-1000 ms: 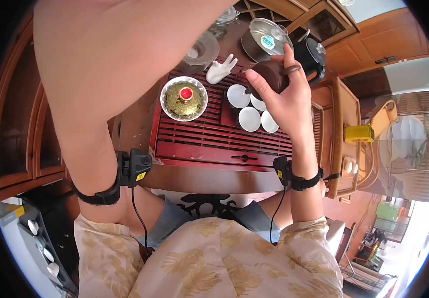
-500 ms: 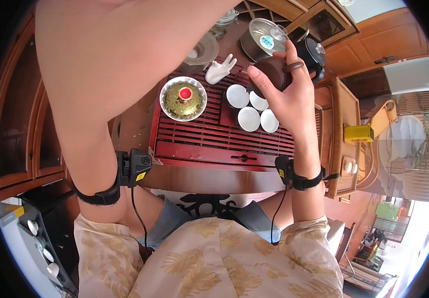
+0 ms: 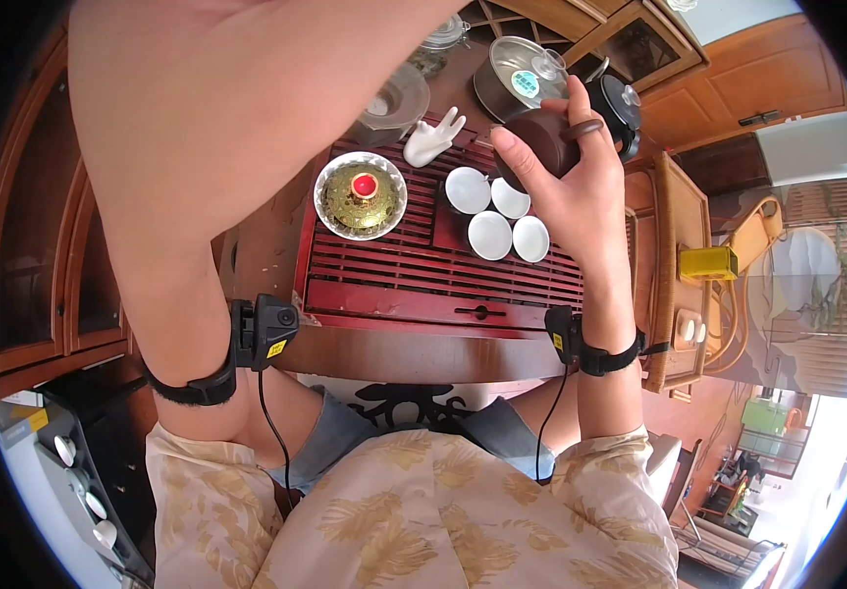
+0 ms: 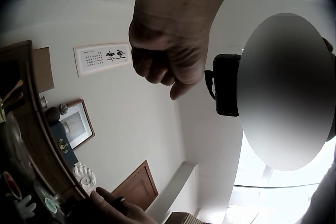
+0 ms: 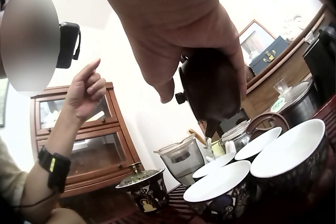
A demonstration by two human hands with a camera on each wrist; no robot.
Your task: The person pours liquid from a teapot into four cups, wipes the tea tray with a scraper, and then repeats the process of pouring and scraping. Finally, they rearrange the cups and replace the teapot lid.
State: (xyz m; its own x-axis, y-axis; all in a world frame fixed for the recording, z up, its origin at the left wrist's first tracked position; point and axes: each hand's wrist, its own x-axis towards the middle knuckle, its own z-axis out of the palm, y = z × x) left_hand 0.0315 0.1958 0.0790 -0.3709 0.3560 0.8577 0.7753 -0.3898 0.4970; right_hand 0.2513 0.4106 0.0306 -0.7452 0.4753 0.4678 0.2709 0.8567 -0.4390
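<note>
Tilted over several white-lined cups, a dark brown teapot is gripped by the right hand. In the right wrist view the teapot's spout points down just above the cups, and the right hand wraps its body. Whether liquid flows cannot be told. The left hand is raised outside the head view; the left wrist view shows the left hand with fingers curled, empty. From the right wrist view, the left hand has its index finger extended and the others folded.
On the red slatted tray stand a gold-lidded bowl and a white hand-shaped figure. Behind are a glass pitcher, a steel pot and a black kettle. A wooden cabinet stands at the left.
The right hand has shifted slightly to the right with the teapot, uncovering more of the cups beneath. The left arm looks nearly still.
</note>
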